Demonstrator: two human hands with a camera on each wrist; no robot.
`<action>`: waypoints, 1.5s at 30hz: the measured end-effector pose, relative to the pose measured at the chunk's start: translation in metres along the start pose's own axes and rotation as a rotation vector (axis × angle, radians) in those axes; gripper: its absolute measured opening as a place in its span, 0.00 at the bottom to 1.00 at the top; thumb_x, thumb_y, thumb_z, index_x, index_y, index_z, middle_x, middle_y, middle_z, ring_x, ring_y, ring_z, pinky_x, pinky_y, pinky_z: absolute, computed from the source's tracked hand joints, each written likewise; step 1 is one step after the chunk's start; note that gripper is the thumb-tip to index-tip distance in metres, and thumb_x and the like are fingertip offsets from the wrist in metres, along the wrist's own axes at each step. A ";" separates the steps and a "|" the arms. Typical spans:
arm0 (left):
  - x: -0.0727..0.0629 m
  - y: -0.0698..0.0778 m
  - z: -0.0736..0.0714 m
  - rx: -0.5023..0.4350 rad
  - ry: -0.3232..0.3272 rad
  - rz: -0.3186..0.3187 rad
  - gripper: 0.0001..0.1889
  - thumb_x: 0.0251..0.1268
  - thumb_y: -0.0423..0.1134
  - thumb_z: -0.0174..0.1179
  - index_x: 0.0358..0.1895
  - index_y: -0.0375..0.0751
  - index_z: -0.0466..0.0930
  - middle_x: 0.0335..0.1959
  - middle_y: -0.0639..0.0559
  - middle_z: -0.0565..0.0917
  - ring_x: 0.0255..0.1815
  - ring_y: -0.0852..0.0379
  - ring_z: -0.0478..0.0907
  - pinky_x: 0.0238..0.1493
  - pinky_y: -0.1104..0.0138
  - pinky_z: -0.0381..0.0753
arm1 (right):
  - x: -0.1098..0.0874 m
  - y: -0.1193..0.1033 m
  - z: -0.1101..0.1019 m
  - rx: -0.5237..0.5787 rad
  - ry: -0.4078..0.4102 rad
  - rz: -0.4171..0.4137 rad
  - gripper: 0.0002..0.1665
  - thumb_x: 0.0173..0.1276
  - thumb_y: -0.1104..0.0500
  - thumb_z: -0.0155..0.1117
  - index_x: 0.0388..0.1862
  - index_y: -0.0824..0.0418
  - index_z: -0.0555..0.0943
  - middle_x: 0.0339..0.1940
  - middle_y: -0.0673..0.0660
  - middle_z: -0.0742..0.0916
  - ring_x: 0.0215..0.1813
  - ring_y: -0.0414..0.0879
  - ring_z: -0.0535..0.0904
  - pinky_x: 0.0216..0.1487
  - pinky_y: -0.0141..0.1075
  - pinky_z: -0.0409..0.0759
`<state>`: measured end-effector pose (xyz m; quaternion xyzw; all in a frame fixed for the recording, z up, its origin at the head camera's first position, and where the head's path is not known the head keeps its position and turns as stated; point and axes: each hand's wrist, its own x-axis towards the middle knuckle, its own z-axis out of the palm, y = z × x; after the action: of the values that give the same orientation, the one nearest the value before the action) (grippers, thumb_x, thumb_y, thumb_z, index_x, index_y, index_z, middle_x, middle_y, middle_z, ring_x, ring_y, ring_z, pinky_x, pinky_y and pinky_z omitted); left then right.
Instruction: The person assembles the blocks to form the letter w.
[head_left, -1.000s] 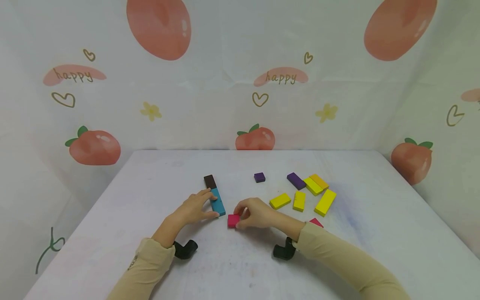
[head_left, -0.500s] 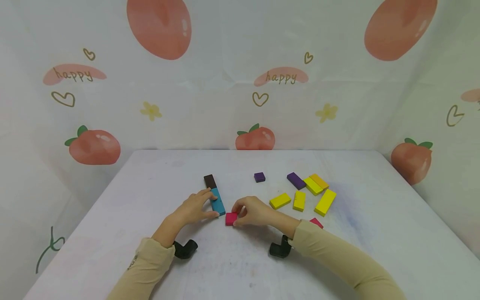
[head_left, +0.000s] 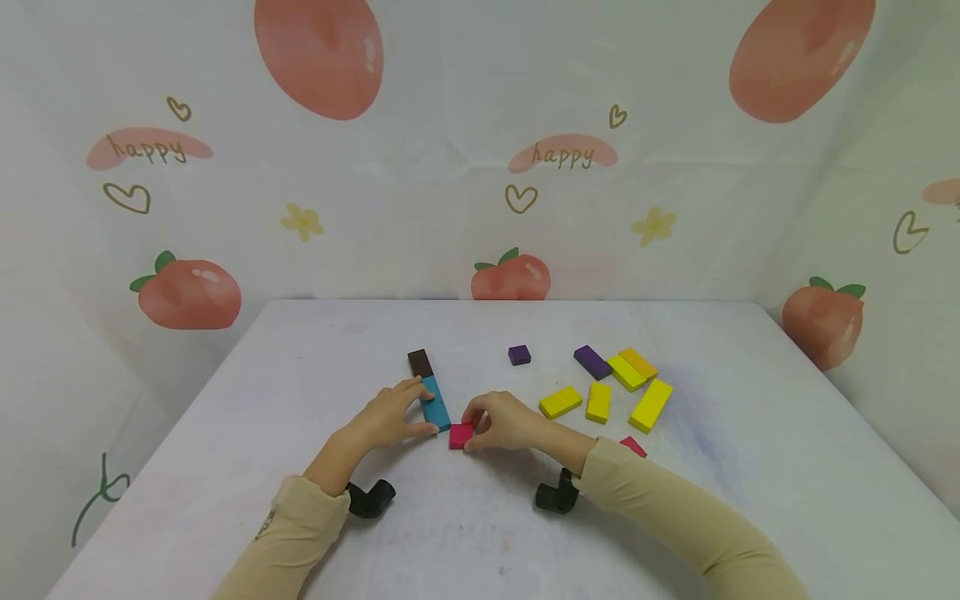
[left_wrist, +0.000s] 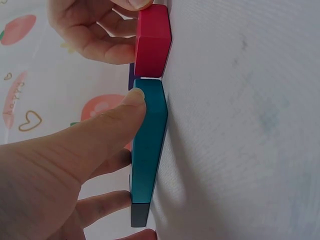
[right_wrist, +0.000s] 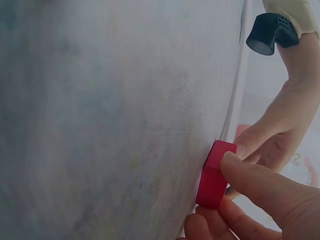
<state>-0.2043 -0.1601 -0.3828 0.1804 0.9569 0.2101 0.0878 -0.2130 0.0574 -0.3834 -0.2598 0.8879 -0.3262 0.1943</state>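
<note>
My left hand (head_left: 390, 412) holds the long blue block (head_left: 437, 407) by its sides, thumb at the near end and fingers farther back. A dark brown block (head_left: 421, 363) lies end to end with the blue one, at its far end. Between thumb and fingertips, my right hand (head_left: 506, 422) pinches a small red block (head_left: 461, 437). In the left wrist view, the red block (left_wrist: 152, 42) stands in line with the blue block (left_wrist: 150, 140), a thin slit showing between their ends. The right wrist view shows my thumb on one side of the red block (right_wrist: 216, 175).
Several yellow blocks (head_left: 560, 402) lie to the right, an orange block (head_left: 638, 363) and a long purple block (head_left: 592, 362) behind them. A small purple block (head_left: 519, 355) sits at the back middle. Another red block (head_left: 633, 446) is partly hidden by the right sleeve (head_left: 675, 508).
My right hand has moved slightly left and away from me with the red block, bringing it up to the blue block's near end. The left hand has kept its place.
</note>
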 end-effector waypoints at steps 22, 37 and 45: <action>-0.001 0.001 0.000 -0.001 0.008 0.007 0.26 0.57 0.47 0.64 0.56 0.40 0.73 0.70 0.34 0.62 0.61 0.32 0.67 0.59 0.40 0.69 | -0.012 0.002 -0.011 0.013 0.040 -0.013 0.19 0.57 0.57 0.70 0.47 0.60 0.79 0.41 0.55 0.84 0.36 0.42 0.77 0.39 0.29 0.80; -0.002 0.002 0.000 -0.003 0.007 0.015 0.25 0.58 0.47 0.64 0.56 0.39 0.73 0.70 0.34 0.62 0.61 0.30 0.67 0.60 0.42 0.69 | -0.040 0.042 -0.042 -0.026 0.228 0.035 0.18 0.58 0.55 0.68 0.45 0.62 0.80 0.40 0.57 0.84 0.37 0.43 0.77 0.41 0.32 0.80; -0.002 0.002 -0.001 -0.006 0.005 0.015 0.25 0.58 0.46 0.64 0.57 0.39 0.73 0.70 0.33 0.61 0.61 0.31 0.67 0.60 0.42 0.69 | -0.054 0.061 -0.052 -0.080 0.339 0.089 0.23 0.57 0.55 0.69 0.49 0.65 0.78 0.43 0.63 0.84 0.43 0.51 0.80 0.48 0.43 0.81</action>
<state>-0.2020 -0.1593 -0.3812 0.1870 0.9550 0.2141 0.0842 -0.2180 0.1535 -0.3780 -0.1691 0.9307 -0.3210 0.0456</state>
